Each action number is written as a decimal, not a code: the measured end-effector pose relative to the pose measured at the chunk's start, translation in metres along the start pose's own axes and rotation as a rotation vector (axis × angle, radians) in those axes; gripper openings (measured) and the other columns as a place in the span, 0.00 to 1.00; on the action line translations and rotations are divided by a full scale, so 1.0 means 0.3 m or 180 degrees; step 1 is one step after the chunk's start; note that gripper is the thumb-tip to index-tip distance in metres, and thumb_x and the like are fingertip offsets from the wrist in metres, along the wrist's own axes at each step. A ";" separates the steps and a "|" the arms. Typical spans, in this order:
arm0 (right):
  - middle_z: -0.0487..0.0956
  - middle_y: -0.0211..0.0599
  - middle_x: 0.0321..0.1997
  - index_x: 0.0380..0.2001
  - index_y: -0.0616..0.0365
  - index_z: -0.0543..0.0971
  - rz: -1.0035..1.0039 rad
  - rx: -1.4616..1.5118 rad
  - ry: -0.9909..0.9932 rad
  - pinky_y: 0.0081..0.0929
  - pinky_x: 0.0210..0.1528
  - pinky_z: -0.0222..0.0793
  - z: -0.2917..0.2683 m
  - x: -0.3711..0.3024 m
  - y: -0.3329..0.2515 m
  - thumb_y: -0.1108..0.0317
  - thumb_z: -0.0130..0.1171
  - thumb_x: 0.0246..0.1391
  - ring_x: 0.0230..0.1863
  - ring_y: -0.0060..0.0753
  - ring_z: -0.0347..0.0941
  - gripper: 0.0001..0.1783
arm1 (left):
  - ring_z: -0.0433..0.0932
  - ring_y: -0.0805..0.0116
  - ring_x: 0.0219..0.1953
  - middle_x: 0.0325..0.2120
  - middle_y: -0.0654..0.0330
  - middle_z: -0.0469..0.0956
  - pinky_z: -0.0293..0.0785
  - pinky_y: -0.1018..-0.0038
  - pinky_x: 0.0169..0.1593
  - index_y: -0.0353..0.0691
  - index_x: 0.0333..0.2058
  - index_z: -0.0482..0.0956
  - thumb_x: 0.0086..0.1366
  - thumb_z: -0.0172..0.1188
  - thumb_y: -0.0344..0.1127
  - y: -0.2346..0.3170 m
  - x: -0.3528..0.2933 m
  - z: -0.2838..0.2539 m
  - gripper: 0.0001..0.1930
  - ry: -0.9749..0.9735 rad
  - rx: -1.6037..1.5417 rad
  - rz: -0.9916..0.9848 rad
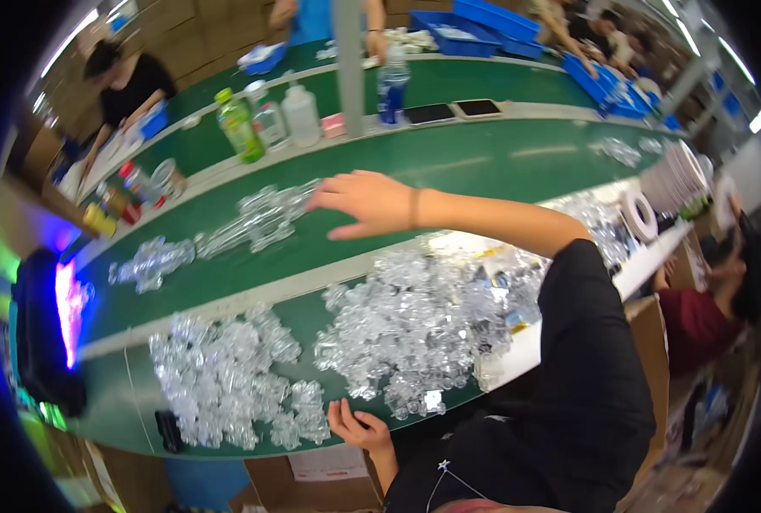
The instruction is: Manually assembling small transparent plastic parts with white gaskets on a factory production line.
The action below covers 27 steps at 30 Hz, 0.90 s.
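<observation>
My right hand [367, 203] stretches over the green conveyor belt [449, 162], palm down and thumb apart from the fingers. Its fingertips meet the near end of a row of clear plastic pieces [265, 218]; I see nothing gripped. Farther left on the belt lies another clear plastic cluster [152, 263]. Low in the view, my left hand [361, 425] rests at the worktable's front edge, fingers loosely bent and apart, with nothing visible in them. Beside it is a heap of clear plastic pieces [226, 376]. A larger heap of clear pieces [414, 325] spreads under my right forearm.
Bottles, including a green one [239, 126] and a white one [301, 115], stand on the ledge beyond the belt, near two phones [430, 114]. White rolls [673, 178] sit at right. A glowing device [51, 333] stands at left. Co-workers handle blue bins [457, 36] across.
</observation>
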State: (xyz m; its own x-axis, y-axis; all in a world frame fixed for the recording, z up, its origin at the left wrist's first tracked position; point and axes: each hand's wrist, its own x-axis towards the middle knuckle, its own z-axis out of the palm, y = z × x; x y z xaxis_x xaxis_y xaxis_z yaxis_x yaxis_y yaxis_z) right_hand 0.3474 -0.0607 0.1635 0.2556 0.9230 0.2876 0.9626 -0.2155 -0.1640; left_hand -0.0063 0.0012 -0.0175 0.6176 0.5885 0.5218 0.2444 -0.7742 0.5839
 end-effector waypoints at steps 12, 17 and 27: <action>0.79 0.40 0.39 0.39 0.61 0.77 0.3019 0.0894 0.0557 0.27 0.47 0.67 -0.406 -0.984 -0.426 0.69 0.62 0.45 0.42 0.36 0.75 0.16 | 0.67 0.45 0.49 0.47 0.42 0.66 0.66 0.59 0.51 0.27 0.44 0.72 0.60 0.43 0.22 0.003 -0.004 -0.023 0.14 -0.0140 -0.0127 0.0000; 0.79 0.41 0.39 0.38 0.63 0.77 0.3280 0.1249 0.0515 0.26 0.47 0.66 -0.360 -1.059 -0.502 0.73 0.61 0.46 0.42 0.35 0.75 0.14 | 0.71 0.47 0.46 0.47 0.42 0.66 0.70 0.62 0.49 0.27 0.44 0.72 0.58 0.44 0.23 0.025 0.020 0.001 0.15 -0.0139 -0.0134 0.0188; 0.79 0.41 0.36 0.34 0.63 0.78 0.2971 0.1966 0.0330 0.25 0.46 0.66 -0.186 -0.975 -0.506 0.74 0.59 0.44 0.40 0.34 0.75 0.11 | 0.71 0.51 0.47 0.47 0.46 0.68 0.69 0.65 0.49 0.30 0.42 0.74 0.56 0.47 0.23 0.015 0.005 0.014 0.15 -0.0052 -0.0211 -0.0277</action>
State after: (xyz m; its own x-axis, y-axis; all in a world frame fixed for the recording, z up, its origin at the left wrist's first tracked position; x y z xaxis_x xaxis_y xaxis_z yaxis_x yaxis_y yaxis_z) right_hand 0.1316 -0.3157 0.1570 0.8871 0.4457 -0.1199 0.1885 -0.5870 -0.7874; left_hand -0.0012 -0.0023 -0.0168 0.6084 0.6484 0.4576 0.2479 -0.7030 0.6666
